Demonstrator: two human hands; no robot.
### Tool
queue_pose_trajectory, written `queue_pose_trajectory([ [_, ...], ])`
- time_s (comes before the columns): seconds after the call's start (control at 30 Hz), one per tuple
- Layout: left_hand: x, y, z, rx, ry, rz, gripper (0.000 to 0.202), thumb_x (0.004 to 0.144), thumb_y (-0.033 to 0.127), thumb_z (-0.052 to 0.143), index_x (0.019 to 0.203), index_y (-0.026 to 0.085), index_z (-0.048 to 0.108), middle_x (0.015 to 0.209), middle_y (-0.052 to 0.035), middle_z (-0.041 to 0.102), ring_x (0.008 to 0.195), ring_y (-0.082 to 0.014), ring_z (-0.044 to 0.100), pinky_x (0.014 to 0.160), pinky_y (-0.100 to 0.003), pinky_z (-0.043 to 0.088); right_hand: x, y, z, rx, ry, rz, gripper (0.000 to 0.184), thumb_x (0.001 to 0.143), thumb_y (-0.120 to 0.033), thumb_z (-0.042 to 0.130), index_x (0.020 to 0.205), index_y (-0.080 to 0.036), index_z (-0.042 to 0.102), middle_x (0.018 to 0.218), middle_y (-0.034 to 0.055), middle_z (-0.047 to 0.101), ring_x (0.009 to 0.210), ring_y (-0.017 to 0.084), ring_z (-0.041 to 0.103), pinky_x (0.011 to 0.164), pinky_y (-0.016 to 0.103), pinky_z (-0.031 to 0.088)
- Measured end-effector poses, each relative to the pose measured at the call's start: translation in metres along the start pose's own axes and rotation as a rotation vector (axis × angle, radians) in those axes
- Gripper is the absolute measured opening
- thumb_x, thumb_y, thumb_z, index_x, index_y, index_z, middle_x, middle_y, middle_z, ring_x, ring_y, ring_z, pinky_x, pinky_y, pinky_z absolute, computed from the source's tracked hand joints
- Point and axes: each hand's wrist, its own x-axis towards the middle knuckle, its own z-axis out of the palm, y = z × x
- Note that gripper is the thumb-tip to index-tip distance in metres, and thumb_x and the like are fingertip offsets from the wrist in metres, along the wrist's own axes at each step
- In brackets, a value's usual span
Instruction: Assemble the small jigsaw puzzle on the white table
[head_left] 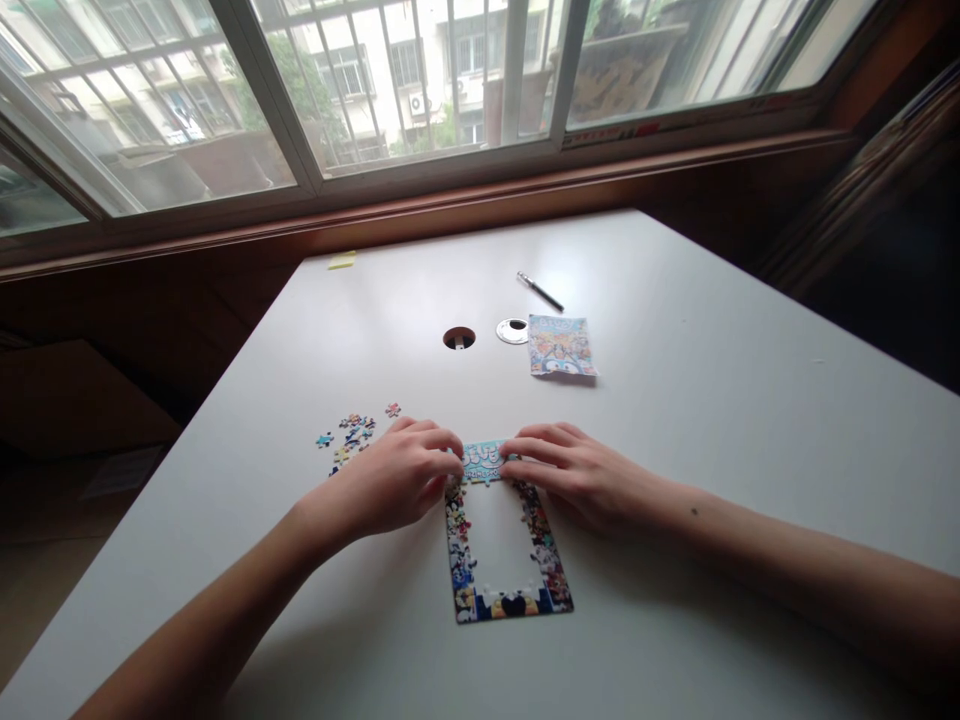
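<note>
A partly built jigsaw puzzle (pixel 506 560) lies on the white table (pixel 675 420) in front of me: a colourful border frame with a bare middle. My left hand (pixel 397 480) rests at its top left corner, fingers curled and pressing on the top edge strip. My right hand (pixel 574 470) lies at the top right, fingers stretched flat onto the same strip. Loose puzzle pieces (pixel 352 435) are scattered just left of my left hand.
A small printed picture card (pixel 561 346) lies farther back, beside a round cable hole (pixel 459 338) and its silver cap (pixel 512 331). A pen (pixel 540 291) and a yellow sticky note (pixel 342 260) sit near the far edge, below the window.
</note>
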Motion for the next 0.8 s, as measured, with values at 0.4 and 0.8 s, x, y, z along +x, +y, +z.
queue_pose_trajectory([
  [0.4,-0.051,-0.039,-0.034,-0.019,0.344,-0.198,0.015,0.086,0.011,0.050,0.088,0.019,0.063,0.092,-0.0045,0.065,0.087,-0.0178,0.060,0.078,-0.032,0.049,-0.003,0.003,0.002,0.111,0.121,0.169,0.036,0.078,-0.001,0.047,0.109,-0.019,0.051,0.111,0.0110,0.057,0.104,0.024,0.050,0.090,0.045,0.048],
  [0.8,-0.121,-0.072,-0.008,0.037,0.449,-0.534,0.017,0.087,0.016,0.051,0.092,0.021,0.066,0.094,-0.0034,0.068,0.095,-0.0195,0.060,0.087,-0.033,0.050,-0.007,0.012,0.008,0.101,0.237,0.410,0.012,0.083,-0.015,0.048,0.090,-0.023,0.042,0.076,0.0007,0.050,0.063,0.016,0.050,0.059,0.029,0.045],
])
